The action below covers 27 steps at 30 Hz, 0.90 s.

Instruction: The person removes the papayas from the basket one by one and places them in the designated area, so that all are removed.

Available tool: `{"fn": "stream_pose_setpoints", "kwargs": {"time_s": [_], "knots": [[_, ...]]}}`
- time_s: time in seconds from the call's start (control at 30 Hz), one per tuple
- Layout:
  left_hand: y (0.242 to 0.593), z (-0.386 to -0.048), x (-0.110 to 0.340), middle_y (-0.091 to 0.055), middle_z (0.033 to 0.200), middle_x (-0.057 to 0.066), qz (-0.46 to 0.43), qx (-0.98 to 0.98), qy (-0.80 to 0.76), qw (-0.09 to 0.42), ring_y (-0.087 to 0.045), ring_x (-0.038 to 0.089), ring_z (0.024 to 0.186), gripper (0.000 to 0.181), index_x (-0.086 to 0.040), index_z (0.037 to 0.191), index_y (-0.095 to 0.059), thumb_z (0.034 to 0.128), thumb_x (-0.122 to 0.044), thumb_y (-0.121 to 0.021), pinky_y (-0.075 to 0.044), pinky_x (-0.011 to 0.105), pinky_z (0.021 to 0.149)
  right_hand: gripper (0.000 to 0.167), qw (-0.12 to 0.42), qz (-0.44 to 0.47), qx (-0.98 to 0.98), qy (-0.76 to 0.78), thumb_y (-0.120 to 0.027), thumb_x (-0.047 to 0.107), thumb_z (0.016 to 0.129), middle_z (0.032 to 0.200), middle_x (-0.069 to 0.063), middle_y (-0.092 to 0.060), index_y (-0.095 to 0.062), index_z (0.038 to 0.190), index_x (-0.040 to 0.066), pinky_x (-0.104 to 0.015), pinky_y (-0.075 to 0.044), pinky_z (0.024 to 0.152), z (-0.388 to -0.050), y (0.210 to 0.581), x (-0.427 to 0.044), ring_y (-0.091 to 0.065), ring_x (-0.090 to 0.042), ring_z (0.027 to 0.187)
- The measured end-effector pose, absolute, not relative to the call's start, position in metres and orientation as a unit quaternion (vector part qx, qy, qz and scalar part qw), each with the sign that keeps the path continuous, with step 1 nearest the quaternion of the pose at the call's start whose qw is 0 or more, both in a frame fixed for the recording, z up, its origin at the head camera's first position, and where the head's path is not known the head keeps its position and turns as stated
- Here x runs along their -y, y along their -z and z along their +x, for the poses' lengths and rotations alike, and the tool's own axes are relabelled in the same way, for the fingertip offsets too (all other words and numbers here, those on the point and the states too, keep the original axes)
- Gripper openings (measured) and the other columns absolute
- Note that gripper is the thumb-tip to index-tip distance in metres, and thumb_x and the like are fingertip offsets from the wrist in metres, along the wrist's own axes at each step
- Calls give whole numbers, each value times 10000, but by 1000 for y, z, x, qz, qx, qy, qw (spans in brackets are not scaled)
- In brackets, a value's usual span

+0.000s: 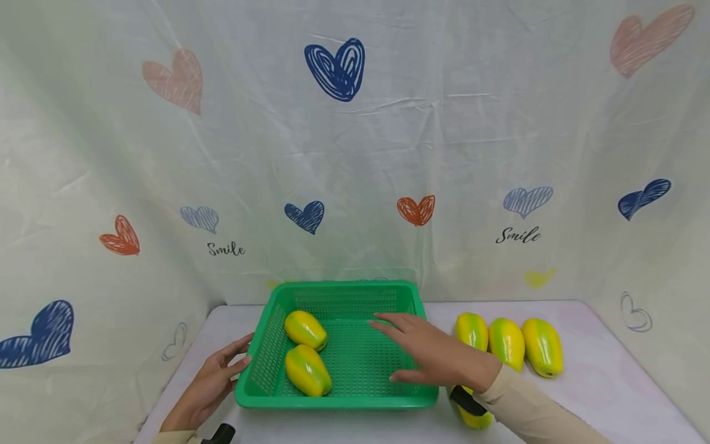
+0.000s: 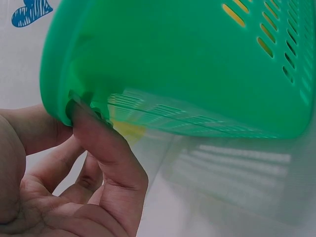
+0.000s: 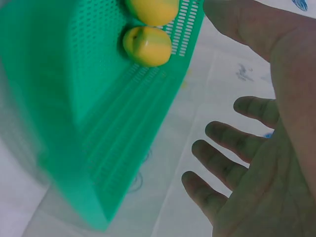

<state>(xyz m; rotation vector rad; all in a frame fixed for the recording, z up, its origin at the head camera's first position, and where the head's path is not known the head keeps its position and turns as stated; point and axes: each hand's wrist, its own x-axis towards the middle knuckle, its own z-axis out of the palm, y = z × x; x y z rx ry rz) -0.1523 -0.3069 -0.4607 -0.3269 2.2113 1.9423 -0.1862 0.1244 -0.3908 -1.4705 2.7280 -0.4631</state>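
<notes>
The green basket (image 1: 338,402) stands on the counter (image 1: 596,370), two glossy yellow-green fruits (image 1: 308,371) lying in its left half; three more fruits (image 1: 507,341) sit in a row to its right (another fruit (image 1: 477,422) shows beneath the right wrist). The left hand (image 1: 209,382) has its grip clamped on the basket's left rim (image 2: 52,74); the right hand (image 1: 429,350), grip apart and holding nothing, hovers over the right side. The basket looks light and slightly flexible, best held by its rim. The fruits seem firm, smooth, probably slippery; cupping each around its broad middle suits them.
</notes>
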Motion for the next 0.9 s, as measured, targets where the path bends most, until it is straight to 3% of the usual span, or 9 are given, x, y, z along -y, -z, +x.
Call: {"fn": "stream_pose_setpoints", "kwargs": {"time_s": [0.27,0.9], "knots": [[463,-153,308,-419,1466,203,-110,-743,-655,84,-645,181,1042,594,3,1646,-313,1104,-76,-544,-611,346,847,893,32,-491,-865,99,-827,366,940,1671,-89,-376,-346,1647,108,-464,-387,1222,-199,392,-85,-415,-279,1502],[462,-154,306,-406,1472,213,-115,-746,-652,78,-638,194,1057,588,8,1640,-326,1101,-70,-547,-610,357,857,970,67,-529,-846,17,-876,427,877,1681,-55,-349,-339,1654,200,-392,-388,1225,-220,407,-20,-417,-223,1499]]}}
